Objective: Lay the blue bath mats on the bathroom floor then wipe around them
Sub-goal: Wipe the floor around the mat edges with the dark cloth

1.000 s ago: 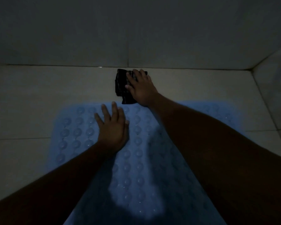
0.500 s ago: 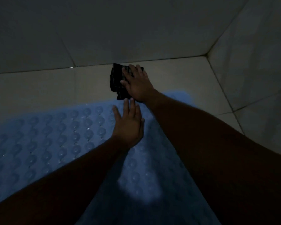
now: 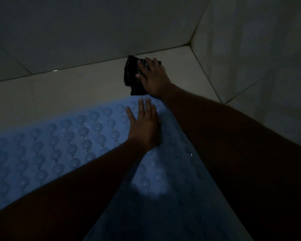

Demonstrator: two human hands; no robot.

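Head view looked down, in dim light, on the blue bath mat [image 3: 59, 146] lying flat on the pale tiled floor [image 3: 59, 87], rows of round bumps showing across its upper face. A strip of bare tile ran between the mat's far edge and the foot of the back wall [image 3: 94, 32].

The left hand [image 3: 143, 126] lay palm down on the mat, close to that far edge. Its grip was spread flat, fingers straight and near together, the thumb angled out to the left. It held nothing and only rested on the bumps.

Just beyond the mat's edge, a dark cloth [image 3: 131, 73] with faint stripes lay bunched on the floor tile, its far end close to the foot of the wall. The right hand [image 3: 153, 75] sat on top of it, palm down, fingers stretched out and slightly fanned, pressing the cloth to the floor rather than pinching it. The thumb lay across the cloth's middle. The cloth's near end came just beside the mat; whether the two touched, I could not tell.

Both forearms reached in from the near side, the right one crossing over the mat's right part. Between them a paler patch of light fell on the mat. To the right, the side wall [image 3: 259, 49] met the back wall in a corner.
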